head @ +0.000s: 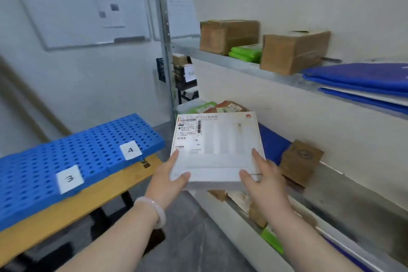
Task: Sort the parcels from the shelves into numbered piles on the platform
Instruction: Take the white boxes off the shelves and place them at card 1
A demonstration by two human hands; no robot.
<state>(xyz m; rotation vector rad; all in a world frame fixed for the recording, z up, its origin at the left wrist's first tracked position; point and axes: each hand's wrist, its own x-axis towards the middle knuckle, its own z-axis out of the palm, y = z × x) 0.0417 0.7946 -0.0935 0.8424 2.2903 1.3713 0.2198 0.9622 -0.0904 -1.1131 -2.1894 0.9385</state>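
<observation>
Both hands, left hand (pixel 169 178) and right hand (pixel 263 180), hold the white parcel (pixel 217 146), thumbs on top.

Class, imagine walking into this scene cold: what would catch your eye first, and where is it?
The flat white parcel at centre, held at its near corners by the left hand and right hand. Next, the blue perforated platform at left, bearing label 3 and label 4.

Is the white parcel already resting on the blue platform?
No, the left hand and right hand hold the white parcel clear of the blue platform.
</observation>
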